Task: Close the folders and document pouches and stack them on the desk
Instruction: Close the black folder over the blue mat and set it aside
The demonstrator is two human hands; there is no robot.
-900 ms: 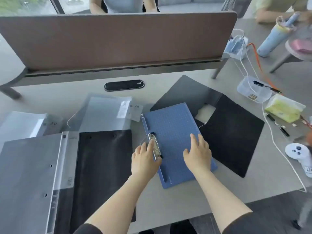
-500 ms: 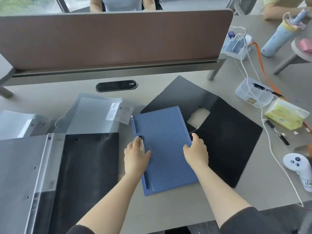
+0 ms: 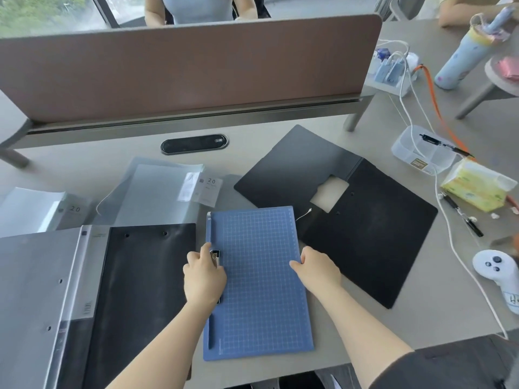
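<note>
The bench (image 3: 280,164) is crowded. The blue folder (image 3: 261,284) lies at the near middle with a hand on each long edge, left hand (image 3: 204,276) and right hand (image 3: 317,269). An open black folder (image 3: 365,234) spreads just right of it, and an open grey-and-black folder (image 3: 84,290) fills the near left. Clear pouches (image 3: 157,197) lie behind. A brown divider (image 3: 182,71) walls off the far side. Bare bench shows before the divider and at the near right, where a white cable (image 3: 460,262) and a controller (image 3: 497,270) lie.

"20" on 2 clear pouch labels (image 3: 211,186), (image 3: 73,210); rest unreadable
</note>
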